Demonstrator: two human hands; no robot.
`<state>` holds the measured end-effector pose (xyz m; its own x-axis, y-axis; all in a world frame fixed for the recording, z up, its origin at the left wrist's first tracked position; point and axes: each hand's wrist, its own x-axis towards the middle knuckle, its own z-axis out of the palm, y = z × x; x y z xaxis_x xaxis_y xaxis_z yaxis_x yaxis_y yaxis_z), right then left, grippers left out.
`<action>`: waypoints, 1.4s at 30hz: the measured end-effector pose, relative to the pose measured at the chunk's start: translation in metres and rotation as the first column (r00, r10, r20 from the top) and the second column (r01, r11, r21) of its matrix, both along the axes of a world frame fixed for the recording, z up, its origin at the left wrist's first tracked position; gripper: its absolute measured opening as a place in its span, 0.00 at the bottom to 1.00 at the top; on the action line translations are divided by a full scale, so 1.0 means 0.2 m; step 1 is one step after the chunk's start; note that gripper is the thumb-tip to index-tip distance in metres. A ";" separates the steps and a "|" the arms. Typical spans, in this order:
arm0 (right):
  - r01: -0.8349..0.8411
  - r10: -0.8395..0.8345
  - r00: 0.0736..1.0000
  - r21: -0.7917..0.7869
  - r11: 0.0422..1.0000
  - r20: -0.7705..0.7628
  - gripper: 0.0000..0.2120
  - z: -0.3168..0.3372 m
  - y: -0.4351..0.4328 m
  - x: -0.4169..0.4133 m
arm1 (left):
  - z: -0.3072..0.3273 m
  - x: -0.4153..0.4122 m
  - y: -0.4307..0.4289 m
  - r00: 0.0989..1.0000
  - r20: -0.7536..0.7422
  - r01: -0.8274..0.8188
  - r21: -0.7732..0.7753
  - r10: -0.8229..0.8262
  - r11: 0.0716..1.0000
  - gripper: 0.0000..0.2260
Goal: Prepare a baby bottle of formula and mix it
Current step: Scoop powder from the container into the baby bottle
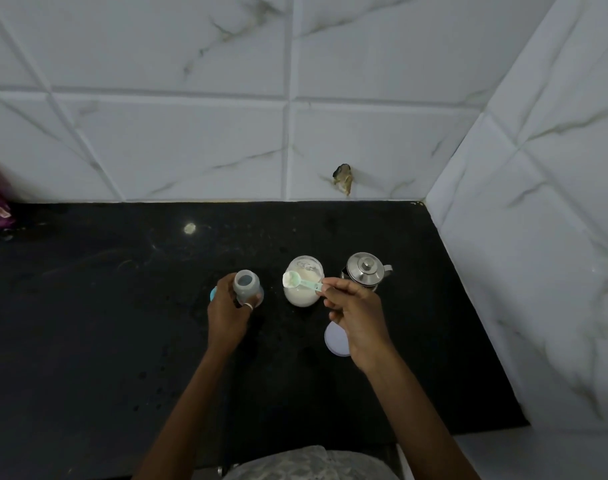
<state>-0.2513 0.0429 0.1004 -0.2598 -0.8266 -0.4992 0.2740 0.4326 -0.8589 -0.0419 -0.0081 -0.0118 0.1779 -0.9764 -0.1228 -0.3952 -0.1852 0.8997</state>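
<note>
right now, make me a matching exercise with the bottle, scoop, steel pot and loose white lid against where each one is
Things:
1 bottle
2 scoop
3 steel pot
4 white lid

Places:
a flat on the counter, partly under the right hand
b gripped by the left hand
c standing lidded, right of the powder jar
d held by the right hand above the powder jar

Pairs: 1-b, 2-d, 3-c, 4-a

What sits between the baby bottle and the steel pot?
In the head view, the open jar of formula powder, with the green scoop held over it by the right hand.
</note>
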 end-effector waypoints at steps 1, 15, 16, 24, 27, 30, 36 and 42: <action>0.004 -0.004 1.000 -0.004 1.000 0.012 0.07 0.01 0.00 -0.01 | 0.01 0.00 0.01 1.000 0.007 -0.008 -0.010 0.009 1.000 0.25; -0.048 0.046 0.999 -0.197 0.979 -0.015 0.06 0.43 -0.13 -0.02 | 0.42 -0.07 0.12 0.999 -0.015 -0.044 -0.297 0.041 0.954 0.26; -0.062 0.056 0.998 -0.216 0.974 -0.038 0.06 0.45 -0.13 -0.02 | 0.45 -0.08 0.13 0.999 -0.017 -0.051 -0.314 0.048 0.948 0.26; -0.130 0.079 0.980 -0.292 0.948 -0.181 0.06 0.42 -0.11 0.06 | 0.56 -0.13 0.17 0.997 -0.054 -0.075 -0.355 0.059 0.932 0.26; -0.141 0.061 0.970 -0.338 0.931 -0.236 0.06 0.41 -0.10 0.08 | 0.56 -0.13 0.18 0.997 -0.045 -0.070 -0.362 0.058 0.929 0.27; -0.153 0.030 0.951 -0.384 0.910 -0.308 0.06 0.40 -0.10 0.09 | 0.56 -0.13 0.18 0.997 -0.037 -0.073 -0.369 0.064 0.927 0.27; -0.234 -0.020 0.874 -0.458 0.857 -0.485 0.06 0.37 -0.10 0.10 | 0.57 -0.14 0.16 0.997 -0.031 -0.072 -0.365 0.065 0.928 0.27; -0.346 -0.101 0.765 -0.538 0.769 -0.636 0.05 0.33 -0.09 0.12 | 0.56 -0.14 0.16 0.997 -0.029 -0.078 -0.362 0.072 0.929 0.27</action>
